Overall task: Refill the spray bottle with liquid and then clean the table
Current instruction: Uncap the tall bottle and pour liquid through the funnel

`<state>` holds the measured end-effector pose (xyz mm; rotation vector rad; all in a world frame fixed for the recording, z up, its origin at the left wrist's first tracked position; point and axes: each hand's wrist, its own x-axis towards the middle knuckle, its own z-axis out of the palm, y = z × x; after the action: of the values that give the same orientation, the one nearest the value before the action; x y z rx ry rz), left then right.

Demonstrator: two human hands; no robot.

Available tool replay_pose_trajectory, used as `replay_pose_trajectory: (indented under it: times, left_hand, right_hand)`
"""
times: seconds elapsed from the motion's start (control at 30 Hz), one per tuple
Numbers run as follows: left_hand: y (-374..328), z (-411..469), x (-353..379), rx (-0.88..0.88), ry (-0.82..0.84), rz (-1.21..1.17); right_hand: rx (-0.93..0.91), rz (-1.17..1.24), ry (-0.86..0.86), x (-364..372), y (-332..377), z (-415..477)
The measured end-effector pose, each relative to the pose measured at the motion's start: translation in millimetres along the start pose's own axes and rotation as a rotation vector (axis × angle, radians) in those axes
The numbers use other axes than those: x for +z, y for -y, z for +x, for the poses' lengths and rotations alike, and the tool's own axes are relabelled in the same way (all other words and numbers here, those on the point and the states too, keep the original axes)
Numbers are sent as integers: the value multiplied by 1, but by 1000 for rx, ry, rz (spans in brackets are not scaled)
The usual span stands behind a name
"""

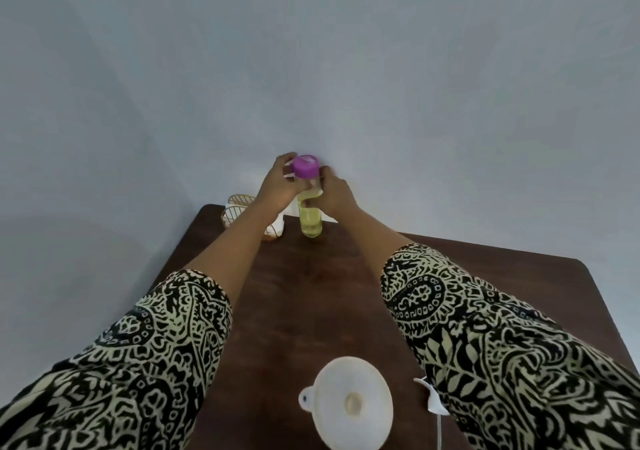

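My left hand (277, 186) and right hand (334, 195) both clasped round the bottle (310, 223), upright on the surface (311, 294), purple cap (306, 166) pointing up

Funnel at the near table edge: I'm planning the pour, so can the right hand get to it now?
Probably yes, once freed. The right hand grips the bottle at the far end, but only bare table lies between it and the funnel, close to the body.

Plain room: wooden table (311, 294), grey wall (311, 51)
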<state>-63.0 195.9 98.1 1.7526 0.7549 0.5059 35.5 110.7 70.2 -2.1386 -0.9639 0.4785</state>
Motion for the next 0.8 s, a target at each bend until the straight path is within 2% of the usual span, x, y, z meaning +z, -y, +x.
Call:
replay_pose_trajectory:
  times: [0.1, 0.3, 0.6, 0.7, 0.8]
  left_hand:
    - [7, 5, 3, 44, -53, 27]
    - [-16, -25, -9, 175, -77, 90]
    - [-104, -152, -58, 378, -101, 61]
    - [-118, -201, -72, 339, -47, 18]
    - [-127, -243, -86, 262, 44, -132]
  right_hand:
    - [-27, 14, -70, 4, -2, 1]
    - [-116, 59, -93, -18, 17, -32]
    - [-280, 45, -133, -87, 109, -164]
    - [-300, 42, -150, -100, 142, -213]
    - [-323, 41, -155, -101, 167, -257]
